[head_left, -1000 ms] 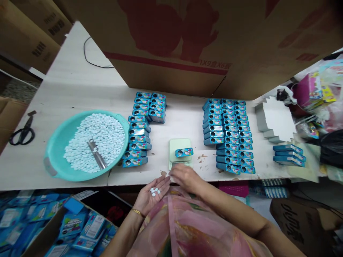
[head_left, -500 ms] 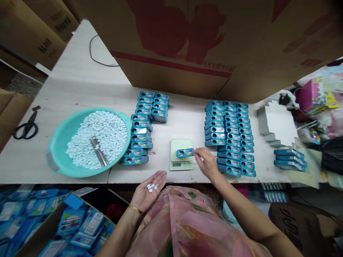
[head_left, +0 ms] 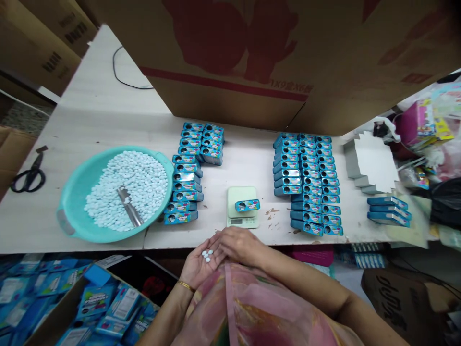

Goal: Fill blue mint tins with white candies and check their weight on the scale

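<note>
My left hand (head_left: pixel 196 274) is palm up below the table's front edge, with several pale mint candies (head_left: pixel 206 255) resting in it. Its fingertips are covered by my right hand (head_left: pixel 239 244), which lies across them with bent fingers drawn together. What those fingers pinch, if anything, is hidden. Just beyond both hands is a small kitchen scale (head_left: pixel 232 194), its display facing me. On its plate lies a narrow blue container (head_left: pixel 248 205) with a round dark opening at its left end; neither hand touches it.
A turquoise basin (head_left: pixel 74 202) of pale candies with a metal scoop (head_left: pixel 129 209) stands left. Blue containers (head_left: pixel 187 196) line its right side; more rows (head_left: pixel 311 187) stand right of the scale. A big carton (head_left: pixel 230 105) walls the back. Scissors (head_left: pixel 30 175) lie far left.
My right hand has left the blue container on the scale and come down leftward onto my left fingers. The container stays on the scale. My left palm still holds candies.
</note>
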Demonstrator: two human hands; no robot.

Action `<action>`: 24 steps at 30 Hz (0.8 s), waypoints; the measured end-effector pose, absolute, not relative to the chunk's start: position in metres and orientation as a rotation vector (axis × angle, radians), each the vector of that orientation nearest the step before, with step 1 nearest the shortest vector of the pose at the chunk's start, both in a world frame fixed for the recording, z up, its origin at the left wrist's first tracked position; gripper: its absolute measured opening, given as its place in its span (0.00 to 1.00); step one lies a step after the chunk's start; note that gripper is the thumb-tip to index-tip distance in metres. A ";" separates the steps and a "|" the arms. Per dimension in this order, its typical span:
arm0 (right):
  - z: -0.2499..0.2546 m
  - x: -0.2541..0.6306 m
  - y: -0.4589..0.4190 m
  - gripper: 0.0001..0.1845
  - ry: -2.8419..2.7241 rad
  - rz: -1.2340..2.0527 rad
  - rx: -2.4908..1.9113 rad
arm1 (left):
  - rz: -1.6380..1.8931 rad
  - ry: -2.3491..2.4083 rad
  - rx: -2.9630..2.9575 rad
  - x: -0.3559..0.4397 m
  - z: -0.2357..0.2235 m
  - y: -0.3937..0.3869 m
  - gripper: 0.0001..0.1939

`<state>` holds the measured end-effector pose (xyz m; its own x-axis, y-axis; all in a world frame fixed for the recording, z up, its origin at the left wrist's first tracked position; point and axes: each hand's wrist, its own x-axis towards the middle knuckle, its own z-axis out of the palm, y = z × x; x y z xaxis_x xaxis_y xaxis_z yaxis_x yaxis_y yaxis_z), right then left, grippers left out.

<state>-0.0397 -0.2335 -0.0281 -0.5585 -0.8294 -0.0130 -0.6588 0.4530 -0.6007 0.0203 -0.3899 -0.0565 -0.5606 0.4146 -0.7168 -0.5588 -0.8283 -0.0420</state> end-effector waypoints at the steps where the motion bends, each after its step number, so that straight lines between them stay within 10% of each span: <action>1: -0.025 -0.047 -0.225 0.10 2.503 -0.856 -1.186 | 2.360 0.252 -1.006 0.019 -0.055 -0.389 0.17; 11: -0.030 -0.093 -0.155 0.12 2.910 -1.033 -0.641 | 2.409 0.260 -1.058 0.015 -0.053 -0.395 0.17; 18: -0.039 -0.092 -0.149 0.33 2.768 -0.824 -0.727 | 2.471 0.324 -1.267 0.020 -0.055 -0.416 0.16; 24: -0.046 -0.109 -0.173 0.17 2.728 -0.817 -0.719 | 2.528 0.379 -1.308 0.030 -0.060 -0.433 0.14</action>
